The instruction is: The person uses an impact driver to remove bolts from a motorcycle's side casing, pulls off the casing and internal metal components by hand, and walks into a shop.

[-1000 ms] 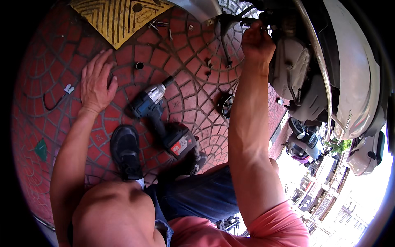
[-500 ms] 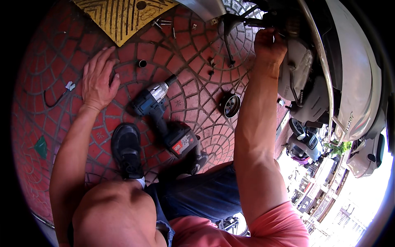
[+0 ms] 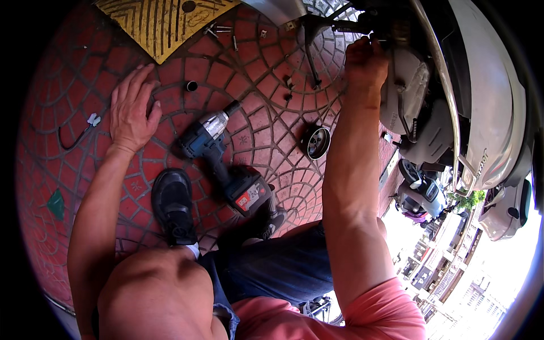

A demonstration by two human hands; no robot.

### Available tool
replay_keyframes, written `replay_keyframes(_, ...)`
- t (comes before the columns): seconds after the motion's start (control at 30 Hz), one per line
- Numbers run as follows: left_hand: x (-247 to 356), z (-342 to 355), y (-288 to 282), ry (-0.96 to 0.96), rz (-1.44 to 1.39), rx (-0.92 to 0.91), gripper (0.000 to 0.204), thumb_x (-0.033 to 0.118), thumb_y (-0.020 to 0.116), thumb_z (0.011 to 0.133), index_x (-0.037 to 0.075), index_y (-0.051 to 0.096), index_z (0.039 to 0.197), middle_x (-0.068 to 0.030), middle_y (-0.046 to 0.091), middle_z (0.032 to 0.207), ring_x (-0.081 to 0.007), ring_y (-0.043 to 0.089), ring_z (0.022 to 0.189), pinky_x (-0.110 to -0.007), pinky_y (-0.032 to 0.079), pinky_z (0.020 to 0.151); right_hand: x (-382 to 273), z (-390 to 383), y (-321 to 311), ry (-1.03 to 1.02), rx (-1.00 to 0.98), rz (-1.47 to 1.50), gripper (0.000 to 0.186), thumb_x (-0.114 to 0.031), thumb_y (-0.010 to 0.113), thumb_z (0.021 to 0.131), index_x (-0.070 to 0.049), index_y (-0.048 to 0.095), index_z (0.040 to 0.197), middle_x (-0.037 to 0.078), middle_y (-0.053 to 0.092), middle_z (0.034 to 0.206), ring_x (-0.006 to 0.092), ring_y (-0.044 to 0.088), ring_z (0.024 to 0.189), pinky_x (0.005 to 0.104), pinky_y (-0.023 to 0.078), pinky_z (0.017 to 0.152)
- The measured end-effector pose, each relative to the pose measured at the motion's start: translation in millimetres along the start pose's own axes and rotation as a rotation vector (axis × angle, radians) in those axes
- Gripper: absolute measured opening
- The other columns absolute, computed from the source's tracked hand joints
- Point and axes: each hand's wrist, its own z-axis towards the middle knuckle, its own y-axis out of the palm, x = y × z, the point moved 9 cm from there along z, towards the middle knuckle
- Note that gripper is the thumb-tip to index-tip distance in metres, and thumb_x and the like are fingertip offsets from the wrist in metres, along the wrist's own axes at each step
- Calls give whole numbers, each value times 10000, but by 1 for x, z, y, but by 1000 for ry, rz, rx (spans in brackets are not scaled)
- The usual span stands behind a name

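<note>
My left hand (image 3: 133,110) lies palm down on the red paving with its fingers stretched out, holding nothing. My right hand (image 3: 365,65) is raised to the underside of a silver scooter (image 3: 493,107), beside its engine casing (image 3: 409,82). Its fingers are curled together; a small bright bit shows at the fingertips, too small to name. Between my arms lies a blue cordless impact wrench (image 3: 209,141) with a socket on its nose. A round, open metal drum (image 3: 315,141) sits on the paving just left of my right forearm.
Beyond my left hand are a loose socket (image 3: 191,86), several bolts (image 3: 218,29) and a yellow ramp (image 3: 167,25). A thin cable with a white connector (image 3: 93,119) lies at far left. The scooter's stand (image 3: 311,54) reaches the ground near my right hand. Another scooter (image 3: 422,195) is parked at right.
The whole view has shifted slightly. My right hand has turned a little at the scooter, its fingers still curled. The left hand stays flat on the paving.
</note>
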Motion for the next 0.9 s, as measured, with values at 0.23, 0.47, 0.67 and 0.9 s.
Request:
replay_keyframes(0.23,2,1,-2,8,6,22,365,135,673,835,60,624,1188,-78,485,1545,-309,435,1441,-473,364,1145,-5,8,-9,3,82,43,162,-197,557,1046,-109,668,967,-4,638,770,139,601,671,316,509,626)
replay_keyframes(0.47,5,3,-2,18,9,34,360,145,675,828,51,624,1172,-78,493,1537,-307,444,1432,-473,369,1139,-12,23,3,87,-14,255,242,-220,485,1063,-120,621,889,-14,612,725,129,598,647,315,510,645)
replay_keyframes(0.67,0,0,-1,-1,11,-5,379,112,669,845,75,627,1219,-91,474,1552,-323,426,1450,-474,365,1153,-6,6,15,91,130,397,185,-158,528,989,-124,591,818,-18,589,667,133,596,612,296,519,621)
replay_keyframes(0.9,3,1,-3,16,-13,40,360,141,676,822,74,627,1172,-81,493,1534,-307,440,1438,-477,370,1136,-7,22,-1,65,273,412,203,-155,520,990,-126,592,803,-23,570,629,126,604,594,284,534,583)
